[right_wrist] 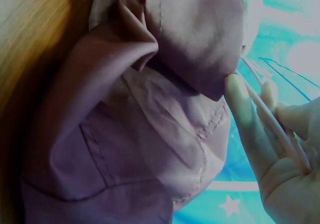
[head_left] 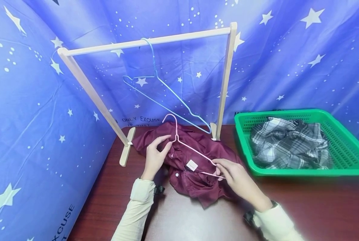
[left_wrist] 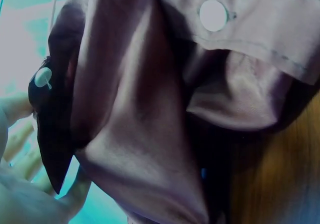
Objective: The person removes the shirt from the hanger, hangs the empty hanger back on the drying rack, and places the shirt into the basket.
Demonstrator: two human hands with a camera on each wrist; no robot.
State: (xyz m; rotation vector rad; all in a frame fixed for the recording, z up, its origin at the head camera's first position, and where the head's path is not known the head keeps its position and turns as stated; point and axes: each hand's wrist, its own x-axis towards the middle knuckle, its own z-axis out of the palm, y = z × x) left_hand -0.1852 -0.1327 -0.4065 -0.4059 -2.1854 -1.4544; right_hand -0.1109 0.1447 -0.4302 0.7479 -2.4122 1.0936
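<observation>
Over the maroon shirt (head_left: 182, 160), the left hand (head_left: 155, 154) pinches the pink hanger (head_left: 195, 151) near its neck, the right hand (head_left: 235, 175) grips its end; slow, gentle tucking seems best.

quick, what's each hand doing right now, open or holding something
Left hand: fingertips close by the neck of the pink hanger, over the maroon shirt; can't tell if it grips.
Right hand: closed, holding one end of the pink hanger.

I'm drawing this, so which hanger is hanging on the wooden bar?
The blue hanger: its hook goes over the wooden bar, while the pink hanger is in the right hand.
</observation>
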